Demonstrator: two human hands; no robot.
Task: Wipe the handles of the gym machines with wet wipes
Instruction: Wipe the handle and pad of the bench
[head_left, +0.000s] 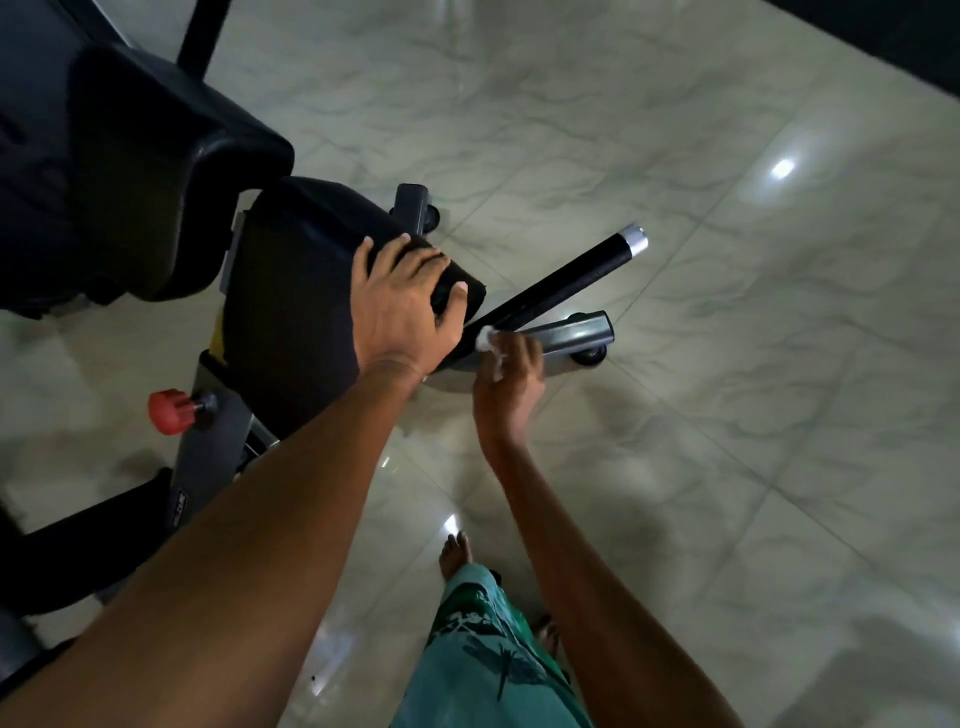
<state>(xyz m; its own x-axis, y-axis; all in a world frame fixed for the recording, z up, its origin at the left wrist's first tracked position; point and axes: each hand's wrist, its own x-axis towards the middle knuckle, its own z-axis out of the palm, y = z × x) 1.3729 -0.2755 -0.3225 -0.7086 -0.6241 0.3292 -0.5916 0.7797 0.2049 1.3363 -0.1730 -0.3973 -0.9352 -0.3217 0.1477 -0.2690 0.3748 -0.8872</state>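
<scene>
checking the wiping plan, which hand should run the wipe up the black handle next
Right. The right hand already holds the wipe at the lower end of the handle. The left hand is gripping the pad.

Seen from above, the person's two forearms are bare — no sleeves, watch or rings on the left hand or the right hand. Below, a teal-green garment printed with dark and white leaf shapes — and bare feet.
</scene>
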